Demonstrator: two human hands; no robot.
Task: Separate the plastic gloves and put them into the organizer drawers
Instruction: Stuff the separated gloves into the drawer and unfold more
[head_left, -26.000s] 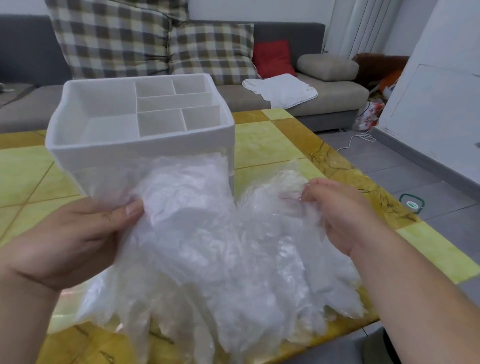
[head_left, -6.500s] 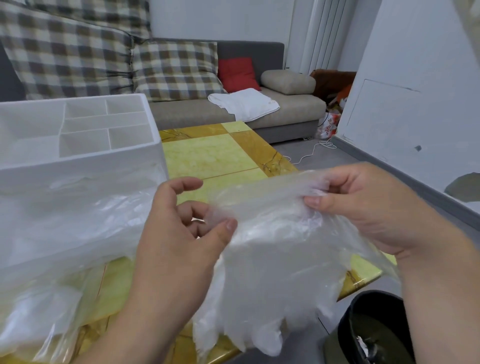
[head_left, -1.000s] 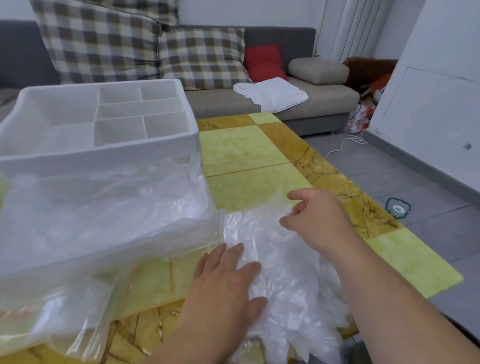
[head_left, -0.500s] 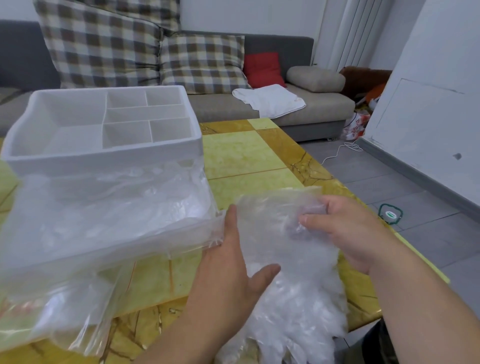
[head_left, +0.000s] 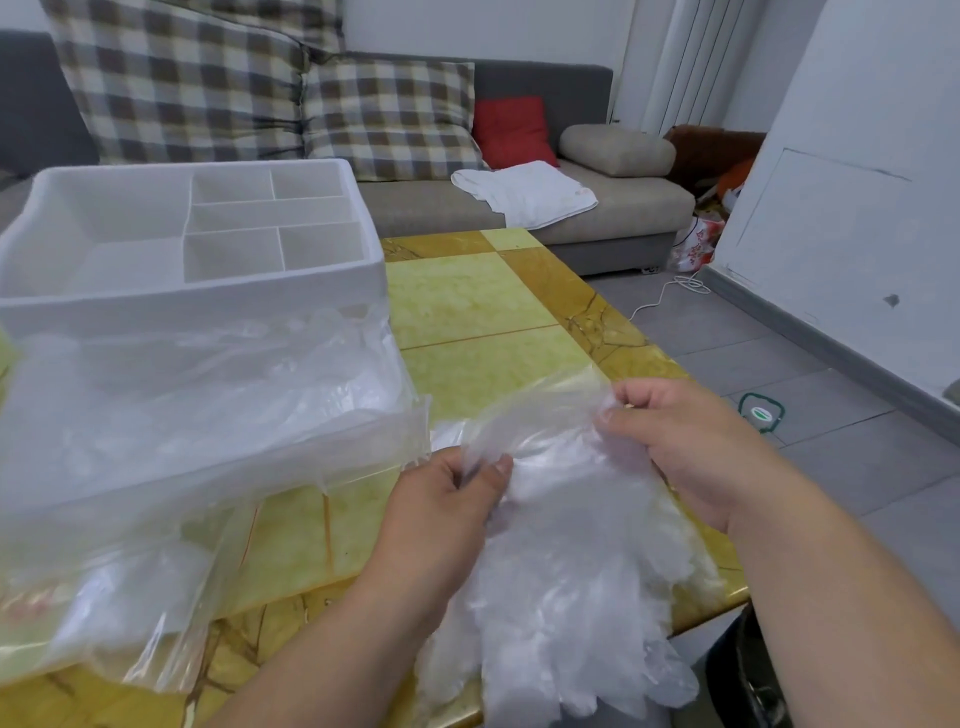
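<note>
Head view: left hand (head_left: 447, 499) pinches one cuff corner of top glove (head_left: 540, 415), right hand (head_left: 675, 441) pinches the other. Pile (head_left: 571, 582) lies at table (head_left: 467, 301) edge, just beside open drawer (head_left: 260, 467). Best to rub the film layers apart, lift slowly, confirm a single glove, and stop the pile sliding off.

Organizer (head_left: 197, 249) stands on the table (head_left: 467, 312), left side. Its lower drawer (head_left: 363, 441) projects forward. Glove stack (head_left: 571, 571) lies right of the drawer, at the table's near right corner, overhanging the edge. Bag (head_left: 130, 613) lies before the drawer. Sofa (head_left: 597, 223) stands behind the table.
</note>
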